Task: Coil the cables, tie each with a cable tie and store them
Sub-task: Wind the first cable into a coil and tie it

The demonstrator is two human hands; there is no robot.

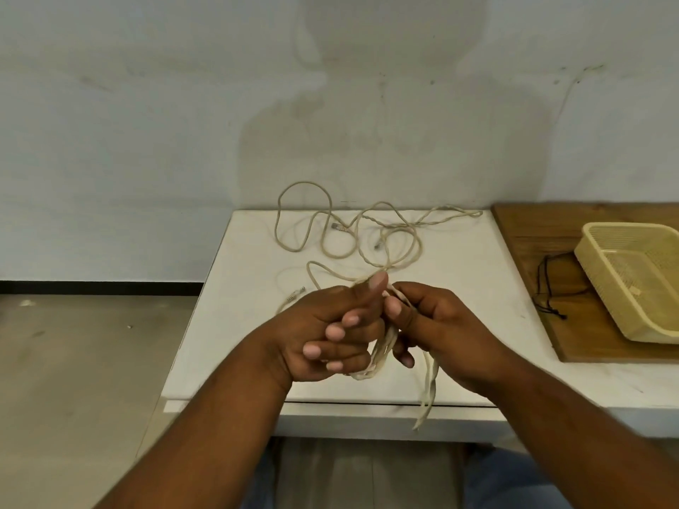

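Centrally, left hand (330, 325) curls its fingers round a cable coil (380, 352) above the desk (227, 325); right hand (430, 317), at 3 o'clock, pinches the same cable. Loose cable (352, 229) lies at 12 o'clock.

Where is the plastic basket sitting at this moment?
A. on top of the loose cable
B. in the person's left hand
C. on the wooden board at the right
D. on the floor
C: the basket rests on the wooden board at the right, away from the left hand and right hand, which both grip the cable.
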